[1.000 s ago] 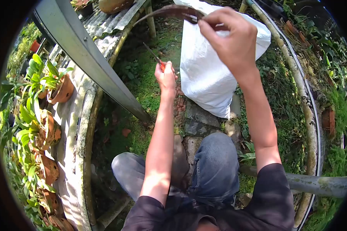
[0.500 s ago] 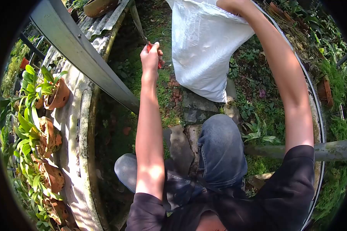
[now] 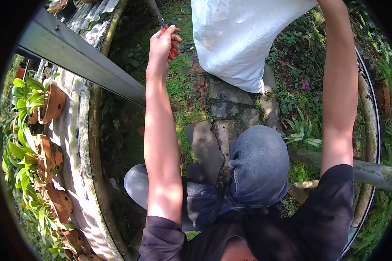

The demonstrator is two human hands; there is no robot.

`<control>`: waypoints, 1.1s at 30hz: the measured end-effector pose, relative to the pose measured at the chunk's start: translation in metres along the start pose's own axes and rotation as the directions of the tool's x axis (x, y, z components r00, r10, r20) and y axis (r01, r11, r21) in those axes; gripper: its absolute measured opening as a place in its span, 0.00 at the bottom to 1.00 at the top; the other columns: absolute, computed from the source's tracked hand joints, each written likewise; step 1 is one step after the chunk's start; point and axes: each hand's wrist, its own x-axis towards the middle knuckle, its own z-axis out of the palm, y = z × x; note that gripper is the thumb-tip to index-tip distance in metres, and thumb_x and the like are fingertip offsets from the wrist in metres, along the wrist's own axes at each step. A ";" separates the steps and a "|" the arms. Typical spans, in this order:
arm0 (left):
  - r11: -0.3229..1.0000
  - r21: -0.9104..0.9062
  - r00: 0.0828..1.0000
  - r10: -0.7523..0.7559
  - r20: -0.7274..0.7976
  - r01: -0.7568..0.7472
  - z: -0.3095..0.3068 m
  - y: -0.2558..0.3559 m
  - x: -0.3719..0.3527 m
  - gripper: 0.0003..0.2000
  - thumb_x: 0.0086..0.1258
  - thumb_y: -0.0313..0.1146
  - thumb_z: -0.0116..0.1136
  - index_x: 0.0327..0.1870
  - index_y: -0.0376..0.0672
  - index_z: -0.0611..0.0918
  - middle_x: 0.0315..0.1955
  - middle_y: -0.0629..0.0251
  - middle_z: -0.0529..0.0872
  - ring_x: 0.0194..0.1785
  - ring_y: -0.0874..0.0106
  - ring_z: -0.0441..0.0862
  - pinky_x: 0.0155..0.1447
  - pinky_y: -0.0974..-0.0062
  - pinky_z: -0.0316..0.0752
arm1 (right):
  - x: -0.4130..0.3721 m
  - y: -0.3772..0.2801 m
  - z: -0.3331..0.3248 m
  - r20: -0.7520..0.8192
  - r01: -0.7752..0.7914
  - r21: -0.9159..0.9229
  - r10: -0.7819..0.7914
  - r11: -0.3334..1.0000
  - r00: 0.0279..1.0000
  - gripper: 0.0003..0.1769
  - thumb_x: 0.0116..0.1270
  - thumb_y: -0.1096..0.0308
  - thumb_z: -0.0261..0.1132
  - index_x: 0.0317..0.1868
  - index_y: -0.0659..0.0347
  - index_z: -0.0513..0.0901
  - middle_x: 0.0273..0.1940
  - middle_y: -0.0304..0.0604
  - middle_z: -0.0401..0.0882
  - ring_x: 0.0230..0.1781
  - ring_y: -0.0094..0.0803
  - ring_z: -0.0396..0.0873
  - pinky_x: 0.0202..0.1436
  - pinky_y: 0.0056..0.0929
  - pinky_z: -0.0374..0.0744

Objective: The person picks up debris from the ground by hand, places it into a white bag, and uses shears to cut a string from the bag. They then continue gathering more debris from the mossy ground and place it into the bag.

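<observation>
My left hand is closed around the red handles of scissors, whose narrow metal blade points up and away from me. To the right, a white woven sack hangs over the path, its lower corner reaching down near the paving stones. My right arm stretches up to the sack's upper right edge. Only the base of my right hand shows at the top border, and its fingers are out of sight. The sack's cloth is drawn taut toward that hand.
Clay pots with leafy plants line a corrugated shelf at left. A metal post slants beside my left arm. Mossy paving stones lie ahead of my knees. A grey pipe crosses at right.
My right hand has moved right and up, pulling the sack's upper edge wider. My left hand with the scissors has shifted slightly up and left in view.
</observation>
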 end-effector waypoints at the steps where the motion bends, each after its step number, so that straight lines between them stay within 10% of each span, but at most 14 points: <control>1: 1.000 0.006 1.000 0.008 0.022 -0.008 -0.004 -0.003 0.003 0.20 0.76 0.45 0.57 0.54 0.36 0.80 0.28 0.68 0.84 0.27 0.79 0.77 0.30 0.75 0.76 | -0.004 -0.004 0.003 -0.092 -0.020 -0.035 0.016 0.999 0.996 0.13 0.57 0.68 0.70 0.38 0.71 0.86 0.32 0.53 0.86 0.35 0.39 0.86 0.43 0.36 0.83; 6: 0.994 0.105 0.982 -0.025 0.188 0.005 -0.004 0.006 -0.002 0.16 0.75 0.42 0.55 0.52 0.37 0.80 0.31 0.67 0.84 0.30 0.79 0.78 0.32 0.75 0.77 | -0.054 0.031 0.032 -0.554 0.265 0.263 -0.080 0.928 0.829 0.25 0.66 0.67 0.68 0.61 0.69 0.77 0.54 0.50 0.84 0.51 0.32 0.84 0.53 0.29 0.81; 10: 0.994 0.043 0.911 -0.108 0.398 0.100 0.021 -0.004 -0.006 0.08 0.68 0.27 0.49 0.45 0.38 0.77 0.31 0.65 0.81 0.32 0.73 0.79 0.36 0.72 0.80 | -0.107 0.091 0.115 -0.787 0.439 0.579 0.330 0.687 0.521 0.07 0.70 0.73 0.64 0.43 0.69 0.80 0.36 0.47 0.86 0.37 0.31 0.85 0.45 0.27 0.84; 13: 0.967 0.138 0.797 -0.256 0.547 0.215 0.047 -0.035 -0.011 0.11 0.60 0.21 0.47 0.43 0.40 0.76 0.32 0.65 0.80 0.38 0.69 0.80 0.44 0.67 0.81 | -0.196 0.080 0.196 -0.243 -0.066 0.834 0.472 0.548 0.847 0.09 0.71 0.66 0.64 0.42 0.64 0.80 0.36 0.43 0.84 0.35 0.25 0.80 0.40 0.26 0.78; 15: 0.925 0.285 0.652 -0.378 0.657 0.250 0.060 -0.074 -0.012 0.11 0.61 0.22 0.48 0.44 0.41 0.77 0.33 0.65 0.80 0.39 0.69 0.80 0.45 0.68 0.79 | -0.243 0.061 0.224 0.262 -0.435 0.777 0.395 0.455 0.881 0.15 0.72 0.61 0.64 0.47 0.67 0.81 0.41 0.46 0.85 0.41 0.30 0.82 0.46 0.30 0.80; 17: 0.859 0.447 0.562 -0.504 0.656 0.248 0.077 -0.124 -0.022 0.12 0.65 0.23 0.47 0.47 0.42 0.78 0.33 0.66 0.81 0.39 0.71 0.80 0.42 0.70 0.78 | -0.286 0.051 0.264 0.439 -0.520 0.793 0.294 0.318 0.849 0.23 0.72 0.57 0.65 0.56 0.69 0.77 0.48 0.48 0.84 0.48 0.33 0.82 0.50 0.34 0.80; 19: 0.810 0.539 0.542 -0.567 0.620 0.230 0.108 -0.156 -0.054 0.12 0.67 0.25 0.47 0.49 0.41 0.78 0.32 0.66 0.80 0.34 0.73 0.78 0.36 0.72 0.76 | -0.322 0.042 0.290 0.507 -0.561 0.789 0.250 0.251 0.825 0.31 0.71 0.54 0.67 0.63 0.68 0.72 0.52 0.51 0.79 0.48 0.39 0.82 0.53 0.39 0.79; 22: 0.773 0.561 0.530 -0.622 0.577 0.296 0.135 -0.218 -0.093 0.13 0.67 0.27 0.49 0.52 0.39 0.75 0.29 0.67 0.78 0.26 0.76 0.74 0.27 0.75 0.70 | -0.371 0.053 0.321 0.587 -0.682 0.507 0.368 0.527 0.721 0.27 0.69 0.56 0.66 0.57 0.69 0.71 0.48 0.62 0.77 0.43 0.56 0.80 0.52 0.47 0.77; 28: 0.843 0.534 0.457 -0.502 0.734 0.068 0.152 -0.266 -0.122 0.29 0.66 0.33 0.59 0.68 0.38 0.66 0.43 0.62 0.81 0.43 0.73 0.80 0.42 0.73 0.78 | -0.430 0.084 0.345 0.693 -0.753 0.658 0.395 -0.004 0.603 0.16 0.74 0.61 0.60 0.52 0.65 0.77 0.45 0.48 0.83 0.47 0.40 0.83 0.50 0.39 0.79; 33: 0.657 0.734 0.169 -0.753 0.636 0.169 0.167 -0.239 -0.110 0.27 0.71 0.40 0.63 0.66 0.33 0.73 0.53 0.55 0.84 0.51 0.71 0.85 0.46 0.72 0.85 | -0.453 0.105 0.334 0.927 -0.744 0.375 0.247 -0.553 0.284 0.13 0.82 0.64 0.49 0.55 0.60 0.75 0.48 0.46 0.80 0.38 0.32 0.85 0.40 0.33 0.88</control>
